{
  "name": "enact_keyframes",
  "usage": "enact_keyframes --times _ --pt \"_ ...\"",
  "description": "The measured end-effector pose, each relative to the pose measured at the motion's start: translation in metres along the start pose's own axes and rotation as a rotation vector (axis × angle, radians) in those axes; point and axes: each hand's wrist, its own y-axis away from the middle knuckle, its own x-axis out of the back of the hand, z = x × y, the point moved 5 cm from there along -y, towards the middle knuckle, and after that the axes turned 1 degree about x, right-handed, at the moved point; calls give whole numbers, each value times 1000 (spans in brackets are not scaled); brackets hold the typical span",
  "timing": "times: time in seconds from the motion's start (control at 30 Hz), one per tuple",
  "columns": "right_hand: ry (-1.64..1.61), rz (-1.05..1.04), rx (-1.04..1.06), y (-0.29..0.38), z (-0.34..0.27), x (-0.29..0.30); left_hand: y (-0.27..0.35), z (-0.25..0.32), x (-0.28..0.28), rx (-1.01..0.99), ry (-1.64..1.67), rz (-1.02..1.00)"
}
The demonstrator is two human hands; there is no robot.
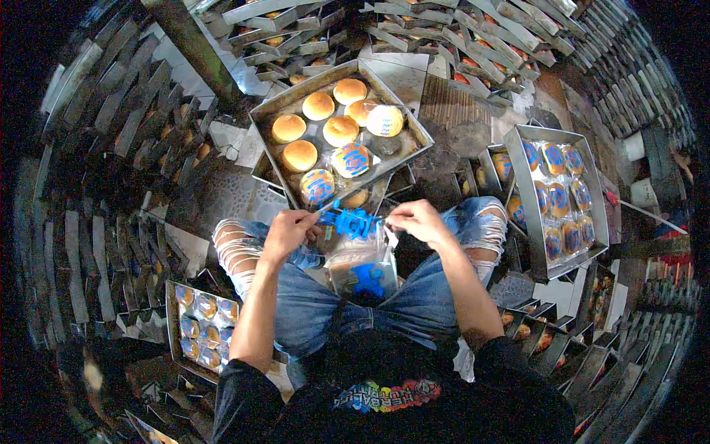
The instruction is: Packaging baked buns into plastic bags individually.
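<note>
My left hand [288,230] pinches one edge of a clear plastic bag [353,223] with blue print, and my right hand [419,222] holds its other edge. The bag is stretched between them above my lap. Below it, between my thighs, lies a stack of blue-printed plastic bags [366,277]. Just beyond my hands a metal tray [407,155] holds several bare round buns [300,156] and a few in printed wrappers, one wrapped bun [317,186] at its near corner. Whether the stretched bag contains anything cannot be told.
Trays of wrapped buns stand at the right [516,205] and lower left [173,327]. Tall stacks of metal trays [83,266] surround me, several with buns inside. A dark post [194,50] rises at the upper left. A thin stick [649,213] lies at the right.
</note>
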Motion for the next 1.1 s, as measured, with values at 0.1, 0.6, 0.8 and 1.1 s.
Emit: enact_keyframes --times 0.1,0.6,0.8,1.1 --pt "41 110 57 -14 -10 17 -11 -11 -9 3 215 123" --pt "1199 289 186 -279 -13 106 -28 -36 4 100 600 197" --pt "1352 -21 163 -259 -22 73 -28 -54 4 145 647 195" --pt "703 5 404 -260 -49 -49 -13 -49 21 -15 1236 150"
